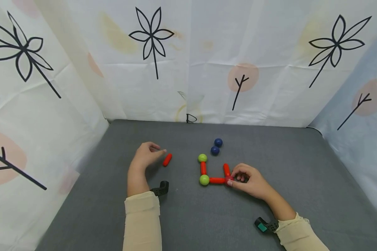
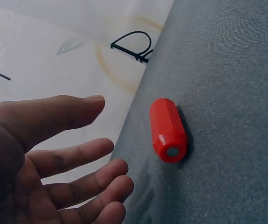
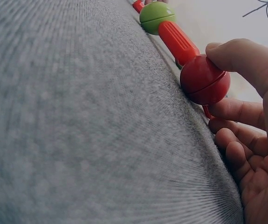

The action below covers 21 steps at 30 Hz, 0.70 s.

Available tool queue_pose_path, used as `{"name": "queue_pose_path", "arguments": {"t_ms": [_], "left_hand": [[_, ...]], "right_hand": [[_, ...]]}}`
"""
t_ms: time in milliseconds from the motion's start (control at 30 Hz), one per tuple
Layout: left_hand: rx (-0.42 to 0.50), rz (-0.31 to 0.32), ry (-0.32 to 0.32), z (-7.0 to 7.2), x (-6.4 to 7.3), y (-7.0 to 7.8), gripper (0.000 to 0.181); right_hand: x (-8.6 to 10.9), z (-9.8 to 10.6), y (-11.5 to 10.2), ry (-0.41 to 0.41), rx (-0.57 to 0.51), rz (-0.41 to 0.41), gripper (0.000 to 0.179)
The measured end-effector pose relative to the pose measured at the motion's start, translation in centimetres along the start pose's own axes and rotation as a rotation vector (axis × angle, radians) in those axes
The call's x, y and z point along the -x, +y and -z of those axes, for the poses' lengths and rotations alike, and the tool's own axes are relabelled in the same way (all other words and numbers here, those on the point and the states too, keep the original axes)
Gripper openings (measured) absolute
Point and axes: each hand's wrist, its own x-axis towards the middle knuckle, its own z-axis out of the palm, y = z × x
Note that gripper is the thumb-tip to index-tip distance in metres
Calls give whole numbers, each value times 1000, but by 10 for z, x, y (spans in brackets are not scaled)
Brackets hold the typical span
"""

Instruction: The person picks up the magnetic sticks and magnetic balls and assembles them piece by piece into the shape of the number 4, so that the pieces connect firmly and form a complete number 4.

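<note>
My right hand [image 1: 249, 179] pinches a red ball [image 3: 205, 79] between thumb and fingers at the right corner of a joined shape on the table. From that ball one red rod [image 1: 227, 169] points away toward the back, and another red rod [image 1: 217, 180] runs left to a green ball [image 1: 204, 180]. A third rod [image 1: 203, 168] links it to a second green ball [image 1: 202, 158] farther back. My left hand [image 1: 147, 155] hovers with fingers apart beside a loose red rod [image 2: 168, 130], which has a grey disc in its end. Nothing is between its fingers.
Two dark blue balls [image 1: 216, 146] lie close together behind the joined shape. The grey table [image 1: 188, 219] ends at white patterned cloth [image 1: 207, 42] at the back and sides. Both wrists wear black camera bands [image 1: 161, 188].
</note>
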Motion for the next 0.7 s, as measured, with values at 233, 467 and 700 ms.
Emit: {"name": "queue_pose_path", "arguments": {"t_ms": [233, 467, 700], "left_hand": [[-10, -2, -4, -6, -2, 1, 49], [-18, -14, 6, -14, -6, 6, 49], [-17, -32, 52, -27, -10, 12, 48]], "right_hand": [[0, 0, -1, 1, -6, 6, 17], [0, 0, -1, 0, -5, -3, 17], [0, 1, -1, -7, -3, -9, 17]]}}
